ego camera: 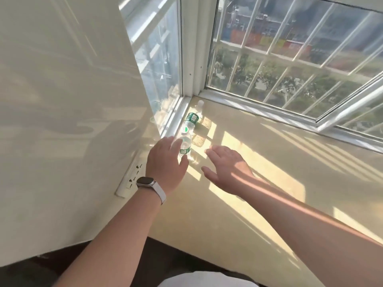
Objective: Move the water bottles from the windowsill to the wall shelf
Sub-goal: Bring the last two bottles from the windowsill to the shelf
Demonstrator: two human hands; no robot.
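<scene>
Two clear water bottles with green labels stand in the far left corner of the cream windowsill (259, 193). The nearer bottle (185, 141) is just beyond my left hand (165, 162), whose fingers are spread and reach its left side; I cannot tell if they touch. The farther bottle (193, 116), with a white cap, stands behind it by the window frame. My right hand (224, 166) hovers open, palm down, to the right of the nearer bottle, apart from it. The wall shelf is out of view.
A cream wall (62, 100) rises on the left with a white socket strip (129, 177) near my left wrist, which wears a watch. Barred windows (290, 59) close the back; one sash (352, 104) stands open at the right. Sunlit sill stretches right.
</scene>
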